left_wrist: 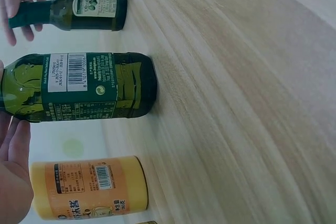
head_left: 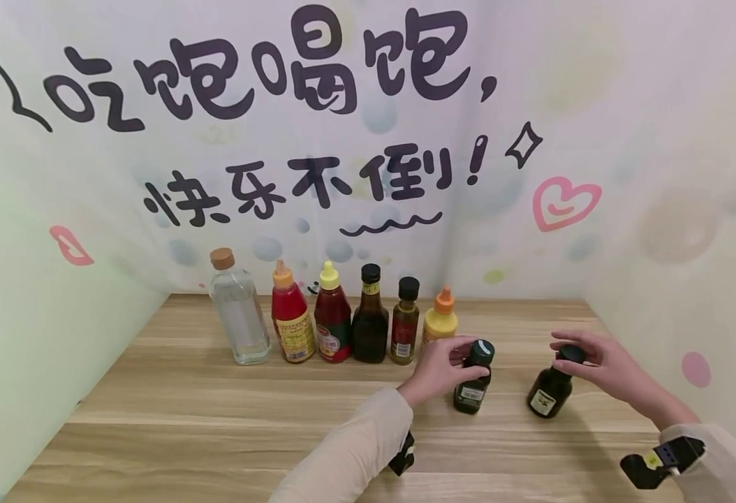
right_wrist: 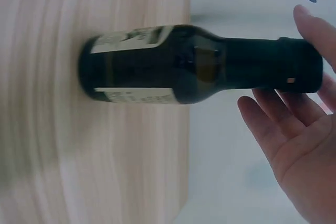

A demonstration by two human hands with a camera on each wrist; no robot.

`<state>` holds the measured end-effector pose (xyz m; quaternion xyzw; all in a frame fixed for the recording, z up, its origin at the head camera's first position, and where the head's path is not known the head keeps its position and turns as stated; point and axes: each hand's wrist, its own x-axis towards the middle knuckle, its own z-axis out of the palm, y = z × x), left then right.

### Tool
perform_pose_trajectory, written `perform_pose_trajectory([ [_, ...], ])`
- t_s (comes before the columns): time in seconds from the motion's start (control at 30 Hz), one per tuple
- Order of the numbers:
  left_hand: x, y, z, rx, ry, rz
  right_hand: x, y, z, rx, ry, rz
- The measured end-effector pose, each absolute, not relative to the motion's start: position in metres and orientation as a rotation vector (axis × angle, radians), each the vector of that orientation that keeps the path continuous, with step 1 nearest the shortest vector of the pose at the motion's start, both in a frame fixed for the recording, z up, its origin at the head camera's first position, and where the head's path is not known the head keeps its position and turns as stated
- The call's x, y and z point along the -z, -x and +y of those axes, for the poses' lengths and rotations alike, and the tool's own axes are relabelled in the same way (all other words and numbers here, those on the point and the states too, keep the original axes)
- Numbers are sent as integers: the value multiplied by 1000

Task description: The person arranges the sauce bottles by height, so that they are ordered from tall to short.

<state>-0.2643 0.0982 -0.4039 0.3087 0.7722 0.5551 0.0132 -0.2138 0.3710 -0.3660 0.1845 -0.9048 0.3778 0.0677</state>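
My left hand [head_left: 440,370] has its thumb and fingers round the neck of a green glass bottle [head_left: 470,391], just below the dark cap. Its green label carries a barcode in the left wrist view, and the base stands on the table. To the right, a dark oil bottle [head_left: 552,391] with an olive picture on its pale label stands upright. Around its dark cap my right hand [head_left: 616,363] is spread loosely, thumb in front and straight fingers behind. In the right wrist view the fingers [right_wrist: 275,114] lie along the neck, while the thumb extends past the cap.
Behind my left hand a yellow squeeze bottle [head_left: 440,325] is partly hidden. Leftward runs a row: a small sauce bottle [head_left: 403,328], a dark sauce bottle [head_left: 370,332], two red squeeze bottles [head_left: 332,321] and a clear bottle [head_left: 240,314]. A printed cloth [head_left: 343,237] hangs behind the wooden table [head_left: 217,433].
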Motion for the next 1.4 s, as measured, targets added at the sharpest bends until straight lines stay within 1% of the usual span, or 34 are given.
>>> perform_pose_trajectory([
  [0.23,405,264,97,-1734,-974,2430,374,212,371,-1177,-558,-2651],
  [0.5,405,265,98,-1749,-922,2416,378,213,374,-1266,-553,-2631],
  [0.8,403,264,100,-1718,-914,2420,378,210,375,-1252,-453,-2669],
  [1.2,391,267,100,-1548,-973,2468,379,206,378,-1272,-426,-2674],
  [1.4,392,270,98,-1526,-1046,2517,381,205,373,-1245,-393,-2689],
])
